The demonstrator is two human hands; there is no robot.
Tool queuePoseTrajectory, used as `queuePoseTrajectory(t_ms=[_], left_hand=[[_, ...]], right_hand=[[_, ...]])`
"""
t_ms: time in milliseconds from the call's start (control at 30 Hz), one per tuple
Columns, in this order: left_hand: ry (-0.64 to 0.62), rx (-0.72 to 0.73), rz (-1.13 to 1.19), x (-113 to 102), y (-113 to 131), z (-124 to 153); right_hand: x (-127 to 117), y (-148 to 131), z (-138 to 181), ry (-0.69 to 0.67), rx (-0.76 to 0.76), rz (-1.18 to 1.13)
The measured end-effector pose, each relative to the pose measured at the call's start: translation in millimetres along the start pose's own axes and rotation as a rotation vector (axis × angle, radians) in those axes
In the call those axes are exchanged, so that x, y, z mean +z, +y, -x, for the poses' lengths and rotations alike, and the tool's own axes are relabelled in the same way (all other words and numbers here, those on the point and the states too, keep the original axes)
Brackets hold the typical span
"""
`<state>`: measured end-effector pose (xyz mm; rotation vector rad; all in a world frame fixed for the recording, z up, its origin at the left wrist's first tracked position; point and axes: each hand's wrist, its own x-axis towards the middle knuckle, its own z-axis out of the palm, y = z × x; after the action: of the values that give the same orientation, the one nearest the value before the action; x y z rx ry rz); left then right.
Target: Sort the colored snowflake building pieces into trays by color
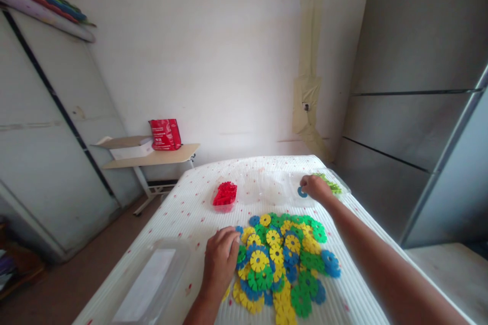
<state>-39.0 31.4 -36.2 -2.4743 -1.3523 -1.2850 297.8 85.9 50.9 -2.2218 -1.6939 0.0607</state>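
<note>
Right hand is reaching beyond the far right edge of the disc pile, its thumb and fingers closing on one blue disc. That disc is hanging at or just above a row of clear containers beyond the pile; whether it is touching the plastic cannot be determined. Left hand is resting against the pile's left edge, its fingers loosely bent and partly spread; whether it is gripping any disc cannot be told.

The pile itself is spreading over the worktop in front of the person, its yellow, green and blue notched discs overlapping in disorder. Beyond the pile and to its left, a clear box is holding red pieces. Beyond the pile's right side, light green pieces are lying in the end container, partly hidden by the right hand. Left of the pile, a clear lid is lying with a white sheet showing on it.

Well beyond the pile and to its left, a side table is carrying a red bag and a white box. Right of the pile, a refrigerator is standing past the worktop.
</note>
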Motion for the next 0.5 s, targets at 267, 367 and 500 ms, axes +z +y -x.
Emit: queuePoseTrajectory(t_ms=[267,367,500], left_hand=[[-0.006,-0.016,-0.004,0,2,1],[-0.019,-0.030,-0.011,-1,2,1],[-0.043,-0.052,-0.007,0,3,1]], right_hand=[[13,-12,-18,-0.242,-0.004,0.094],[9,-15,-12,-0.175,0.005,0.109],[-2,-17,5,-0.052,-0.036,0.108]])
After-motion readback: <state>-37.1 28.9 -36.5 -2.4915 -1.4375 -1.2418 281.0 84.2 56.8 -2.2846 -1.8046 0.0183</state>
